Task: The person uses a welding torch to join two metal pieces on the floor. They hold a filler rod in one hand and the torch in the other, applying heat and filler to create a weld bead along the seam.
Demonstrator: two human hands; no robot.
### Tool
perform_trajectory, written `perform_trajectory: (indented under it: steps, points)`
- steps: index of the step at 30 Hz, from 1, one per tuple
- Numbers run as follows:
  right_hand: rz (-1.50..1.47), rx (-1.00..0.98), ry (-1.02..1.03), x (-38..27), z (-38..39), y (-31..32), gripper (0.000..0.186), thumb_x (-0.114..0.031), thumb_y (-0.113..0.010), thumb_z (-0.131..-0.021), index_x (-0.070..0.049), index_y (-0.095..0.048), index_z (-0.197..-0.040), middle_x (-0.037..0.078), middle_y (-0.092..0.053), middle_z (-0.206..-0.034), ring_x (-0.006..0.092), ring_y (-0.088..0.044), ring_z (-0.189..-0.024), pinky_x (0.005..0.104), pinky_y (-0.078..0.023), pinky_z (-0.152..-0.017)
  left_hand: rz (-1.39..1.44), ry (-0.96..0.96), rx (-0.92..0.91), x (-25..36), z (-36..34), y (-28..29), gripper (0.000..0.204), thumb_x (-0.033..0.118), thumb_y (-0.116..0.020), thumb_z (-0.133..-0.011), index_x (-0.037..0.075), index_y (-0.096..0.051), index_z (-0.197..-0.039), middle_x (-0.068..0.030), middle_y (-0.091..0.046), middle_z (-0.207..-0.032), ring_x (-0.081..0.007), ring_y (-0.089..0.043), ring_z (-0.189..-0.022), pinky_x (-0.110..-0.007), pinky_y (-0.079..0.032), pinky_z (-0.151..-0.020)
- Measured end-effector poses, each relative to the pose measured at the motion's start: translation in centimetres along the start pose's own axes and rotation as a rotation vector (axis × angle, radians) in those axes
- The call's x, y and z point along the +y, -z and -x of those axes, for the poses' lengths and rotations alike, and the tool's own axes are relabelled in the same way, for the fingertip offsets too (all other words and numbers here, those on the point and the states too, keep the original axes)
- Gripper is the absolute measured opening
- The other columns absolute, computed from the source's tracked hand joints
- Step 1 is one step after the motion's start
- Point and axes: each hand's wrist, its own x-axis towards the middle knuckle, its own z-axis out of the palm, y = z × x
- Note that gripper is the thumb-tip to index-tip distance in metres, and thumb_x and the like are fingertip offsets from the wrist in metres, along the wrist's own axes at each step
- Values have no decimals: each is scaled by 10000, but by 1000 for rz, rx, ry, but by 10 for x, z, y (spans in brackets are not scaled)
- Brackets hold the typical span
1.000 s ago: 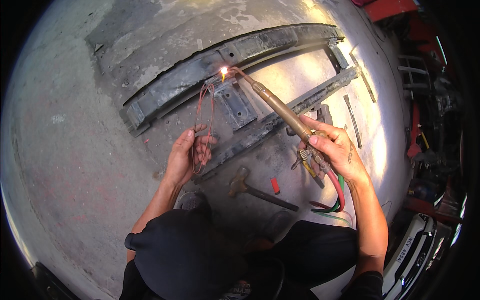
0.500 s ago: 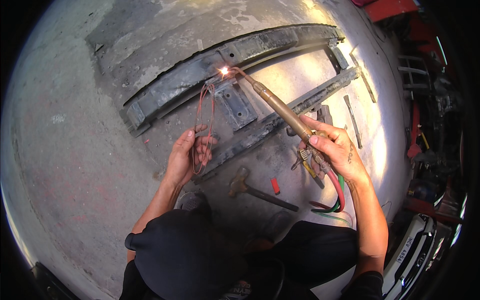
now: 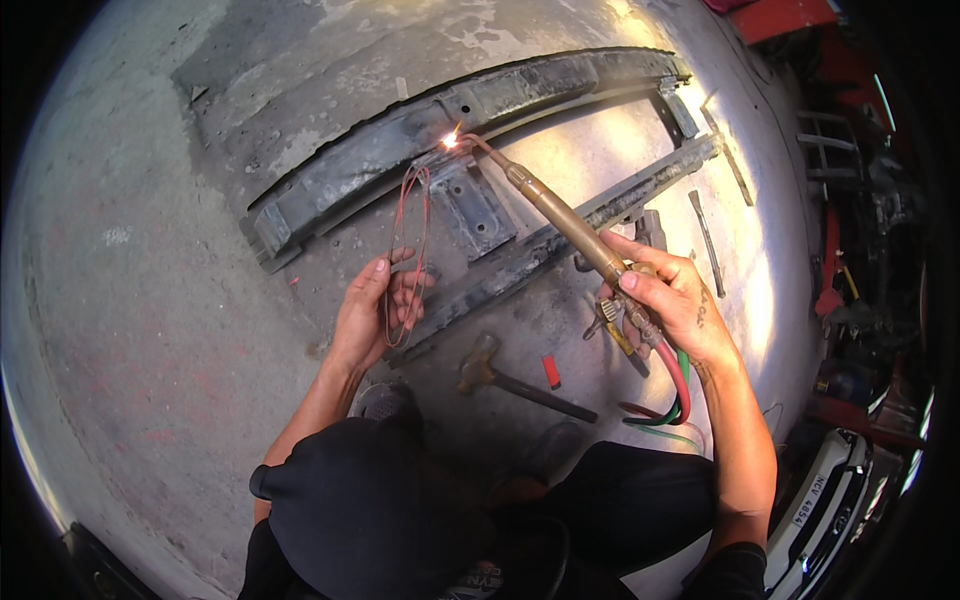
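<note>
Head view looks straight down on a bare grey concrete floor, stained and patchy, with bright glare on its right part; along the right edge you have a cluttered strip of red metal parts and dark machinery, and a white vehicle bumper shows at the lower right. On the floor lie two long dark steel beams: the upper beam curves across the top, the lower beam runs slanted below it, and one flat bracket plate sits between them. Your right hand is closed firmly around the handle end of one brass torch, whose tip meets the upper beam at a small bright glow. Two hoses, one red and one green, trail from the torch handle beneath your wrist. Your left hand is half curled, fingers loosely bent around a thin loop of reddish wire rod that reaches up toward the glowing spot. One hammer lies on the floor between your hands, close to your knees, with one small red object just beside its handle. A thin metal strip lies right of the lower beam. Your dark cap fills the lower middle.
</note>
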Motion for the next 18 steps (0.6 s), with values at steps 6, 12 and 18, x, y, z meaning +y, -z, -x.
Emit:
perform_trajectory:
  steps: [6, 12, 18]
  points:
    - [-30, 5, 11, 5, -1, 1, 605, -264, -691, -1011, -35, -526, -1545, 131, -735, -946, 152, -668, -574, 293, -523, -491, 9, 1, 5, 0, 0, -1, 479, 360, -412, -1160, -9, -450, -1464, -217, -716, -1101, -176, -696, -730, -279, -581, -596]
    - [-5, -3, 0, 0, 0, 1, 633, -261, -678, -1013, 15, -491, -1550, 132, -737, -975, 145, -662, -589, 272, -538, -524, 12, -7, 8, 0, 0, 0, 493, 348, -402, -1163, -27, -452, -1479, -218, -723, -1106, -184, -691, -731, -273, -568, -576]
    - [5, -6, -4, -1, 0, 0, 643, -258, -668, -1014, 40, -477, -1551, 131, -739, -984, 139, -659, -598, 261, -545, -546, 21, -9, 3, -1, 0, 0, 485, 355, -407, -1161, -18, -452, -1469, -222, -719, -1102, -184, -694, -729, -278, -574, -582]
